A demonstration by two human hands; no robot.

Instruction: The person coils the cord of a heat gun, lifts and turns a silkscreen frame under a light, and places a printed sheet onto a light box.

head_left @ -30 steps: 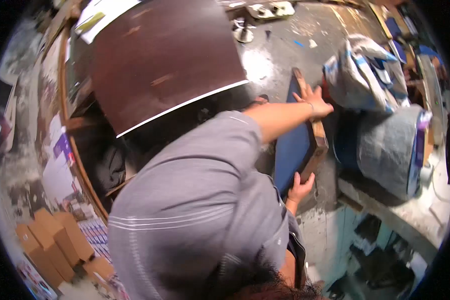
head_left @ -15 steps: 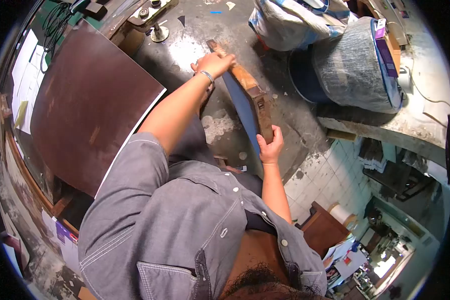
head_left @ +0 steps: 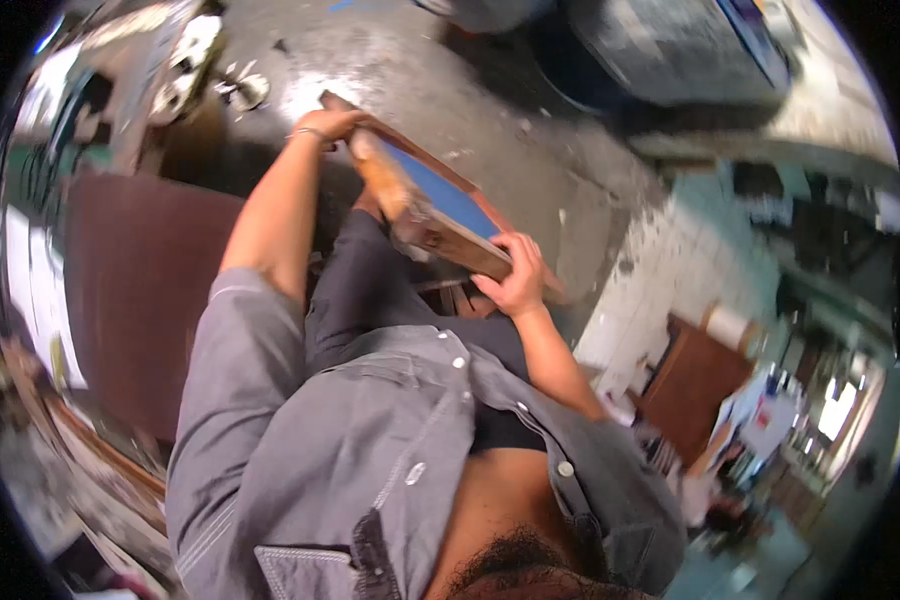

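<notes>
Between my two hands a wooden screen-printing frame [head_left: 445, 245] is held tilted above my legs. Its blue mesh [head_left: 435, 190] shows inside the wooden sides, and the near side has a worn orange-brown patch. My left hand [head_left: 332, 125], with a bracelet at the wrist, is closed round the far left end; its fingertips are partly hidden. The near right corner is gripped by my right hand [head_left: 515, 275], thumb on the near side and fingers over the top.
A large dark brown board [head_left: 150, 300] stands at my left. A wrapped drum [head_left: 660, 50] is on the far right, beside a pale ledge [head_left: 770, 145]. Farther right are a brown cabinet [head_left: 695, 385] and a tiled floor [head_left: 660, 260]. Motion blurs the surroundings.
Both hands have turned the screen-printing frame over, so its blue mesh now shows on the far side of the near edge. The frame sits further left in view, and the camera view has shifted.
</notes>
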